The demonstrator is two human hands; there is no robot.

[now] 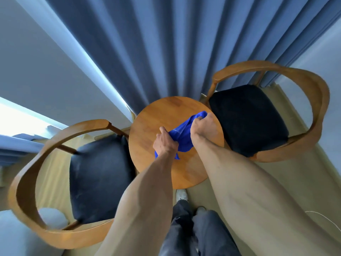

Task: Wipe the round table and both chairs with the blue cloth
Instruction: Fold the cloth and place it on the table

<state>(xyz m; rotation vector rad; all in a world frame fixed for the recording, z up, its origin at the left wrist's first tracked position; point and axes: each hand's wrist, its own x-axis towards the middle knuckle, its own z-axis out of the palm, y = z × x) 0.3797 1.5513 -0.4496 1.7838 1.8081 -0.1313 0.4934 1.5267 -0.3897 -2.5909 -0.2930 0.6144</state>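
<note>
The blue cloth (181, 134) is bunched up over the middle of the round wooden bench (147, 122). Both hands hold it. The left hand (164, 142) grips the near end, its fingers curled tight around the cloth, and a small blue bit pokes out under the wrist. The right hand (203, 126) grips the far end with curled fingers; most of them are hidden inside the folds. You cannot tell if the cloth touches the wood below.

A chair on the left (99, 174) and a chair on the right (247, 119) stand just beside the bench, each with a dark seat and a curved wooden arm. Blue curtains (166, 48) hang at the far side. Near the bottom, dark trousers (193, 233) hide most of the person's shoes.
</note>
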